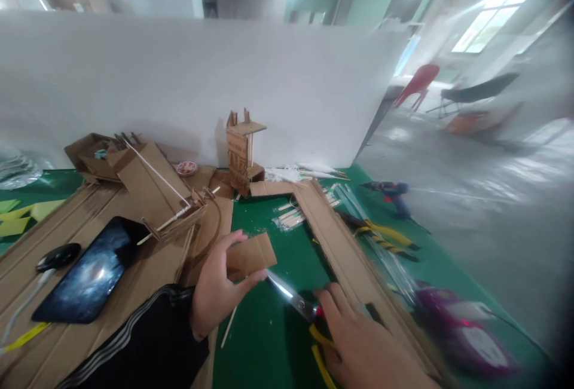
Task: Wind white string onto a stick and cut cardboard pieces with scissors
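On my feed, the left hand holds a small cardboard piece at lower centre. The right hand, lower right of centre, grips scissors, blade tips beside that piece. I see a phone at lower left and, right of centre, a drill on the green table.

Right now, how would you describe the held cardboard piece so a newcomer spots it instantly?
Over the green tabletop, find the left hand, reaching from a black striped sleeve. It grips a small brown cardboard piece, the only cardboard here held in a hand.
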{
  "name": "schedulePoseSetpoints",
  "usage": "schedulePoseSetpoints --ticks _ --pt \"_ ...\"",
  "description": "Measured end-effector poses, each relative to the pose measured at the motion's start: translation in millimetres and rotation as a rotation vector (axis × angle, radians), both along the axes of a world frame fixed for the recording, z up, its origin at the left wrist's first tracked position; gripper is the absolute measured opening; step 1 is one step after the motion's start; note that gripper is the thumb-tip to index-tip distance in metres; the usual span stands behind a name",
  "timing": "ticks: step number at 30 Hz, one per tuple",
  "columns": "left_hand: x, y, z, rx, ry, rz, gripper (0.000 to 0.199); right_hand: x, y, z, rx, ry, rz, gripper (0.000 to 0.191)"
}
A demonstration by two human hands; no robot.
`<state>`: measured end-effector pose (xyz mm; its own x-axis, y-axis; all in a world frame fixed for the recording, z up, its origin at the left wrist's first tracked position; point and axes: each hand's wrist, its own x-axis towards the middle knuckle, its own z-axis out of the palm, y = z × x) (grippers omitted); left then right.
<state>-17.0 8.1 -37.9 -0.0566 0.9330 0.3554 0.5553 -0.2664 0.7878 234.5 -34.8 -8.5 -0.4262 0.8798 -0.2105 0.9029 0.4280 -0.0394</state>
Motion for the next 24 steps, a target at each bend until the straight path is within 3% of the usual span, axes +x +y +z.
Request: schedulePoseSetpoints --ticks 4,10,13,18,24 --pt "0 0 -3.9 0.062 -0.084 -0.006 0.070 5 -4 -4.6 -0.040 -0.018 -0.069 0.037" --pt "0 1 -2.6 0.154 -0.108 -0.010 0.063 13 -8 -14.0 -0.023 -0.013 -0.085 0.048" --pt "-1 1 -2.4 0.184 -0.074 0.016 0.063 18 -11 -18.7 -0.046 0.086 -0.212 0.043" --pt "-1 0 -3.6 0.182 -0.100 0.029 0.069 24 -7 -8.2 -0.245 0.444 -0.518 0.025" --pt "-2 -2 5.5 0.147 0.070 -0.047 0.057 15 0 -3.3 -0.353 1.089 -0.537 0.040"
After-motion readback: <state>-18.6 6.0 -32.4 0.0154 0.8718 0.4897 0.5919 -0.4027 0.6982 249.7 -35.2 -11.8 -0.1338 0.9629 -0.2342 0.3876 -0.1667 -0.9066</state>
